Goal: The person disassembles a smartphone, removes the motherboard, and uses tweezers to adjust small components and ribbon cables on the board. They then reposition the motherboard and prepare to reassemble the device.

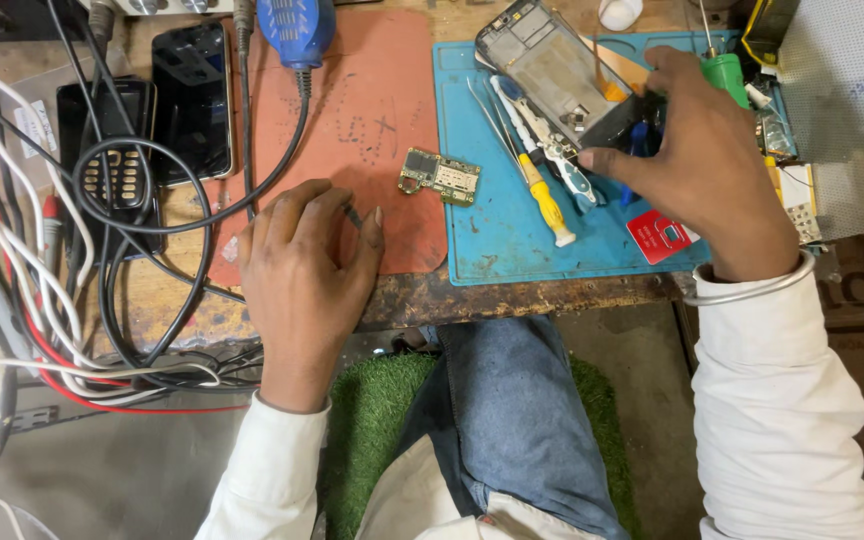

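Note:
My left hand [304, 262] rests on the orange work mat [372, 90], its fingertips pinching a tiny dark part [354, 214]. A small green circuit board [440, 176] lies just beyond it, at the mat's right edge. My right hand [704, 160] reaches over the blue mat [512, 250], fingers closed around a dark object beside the opened phone frame [552, 68]; what exactly it grips is hidden. A yellow-handled screwdriver [546, 203] and tweezers [562, 160] lie left of that hand.
Two dark phones [192, 100] and a keypad handset [117, 180] lie at the left under tangled black, white and red cables [52, 330]. A blue tool handle [297, 30] sits at the top. A red card [660, 236] lies near the blue mat's front edge. A green-handled tool [724, 70] stands at right.

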The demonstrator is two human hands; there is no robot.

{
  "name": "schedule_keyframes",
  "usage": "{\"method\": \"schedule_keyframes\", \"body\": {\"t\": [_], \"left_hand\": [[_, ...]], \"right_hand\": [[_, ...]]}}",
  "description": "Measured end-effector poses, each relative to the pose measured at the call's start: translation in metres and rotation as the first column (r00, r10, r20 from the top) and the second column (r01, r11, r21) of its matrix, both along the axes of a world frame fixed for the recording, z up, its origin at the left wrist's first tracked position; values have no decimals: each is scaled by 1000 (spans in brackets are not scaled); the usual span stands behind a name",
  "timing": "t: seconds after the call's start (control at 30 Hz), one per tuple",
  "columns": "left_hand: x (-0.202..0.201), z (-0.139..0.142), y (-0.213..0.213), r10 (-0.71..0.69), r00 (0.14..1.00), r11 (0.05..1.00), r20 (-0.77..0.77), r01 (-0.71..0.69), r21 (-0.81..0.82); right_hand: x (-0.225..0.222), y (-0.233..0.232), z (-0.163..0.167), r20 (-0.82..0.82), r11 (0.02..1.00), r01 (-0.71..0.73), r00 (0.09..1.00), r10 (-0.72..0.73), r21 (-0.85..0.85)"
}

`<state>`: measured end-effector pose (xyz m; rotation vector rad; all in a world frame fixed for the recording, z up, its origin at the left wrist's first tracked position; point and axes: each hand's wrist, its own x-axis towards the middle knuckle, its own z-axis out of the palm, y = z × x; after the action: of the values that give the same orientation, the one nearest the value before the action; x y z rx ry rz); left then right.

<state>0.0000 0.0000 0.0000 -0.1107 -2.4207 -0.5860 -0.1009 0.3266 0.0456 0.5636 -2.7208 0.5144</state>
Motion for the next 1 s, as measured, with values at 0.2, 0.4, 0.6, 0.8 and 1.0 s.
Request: {"method": "schedule_keyframes", "body": {"t": [0.2,0.4,0.6,0.8,1.0], "left_hand": [[0,-1,0,10,1000,1000,7,-10,2],[2,-1,-1,11,1000,1000,4,-11,2],[4,1,0,-22,999,997,-37,25,76],[15,8,-1,-142,987,847,69,85,525],[22,-9,23,-383,924,-145,-27,-31,989]], "right_hand": [[-3,1,-4,-1,999,23,1000,-23,30],[0,4,-2,-52,983,6,999,-16,-183],[19,-12,12,-140,923,-153,984,110,-352],[93,-76,5,-57,845,-138,990,127,-516],[146,-147,-16,-115,867,-75,993,21,-492]]}}
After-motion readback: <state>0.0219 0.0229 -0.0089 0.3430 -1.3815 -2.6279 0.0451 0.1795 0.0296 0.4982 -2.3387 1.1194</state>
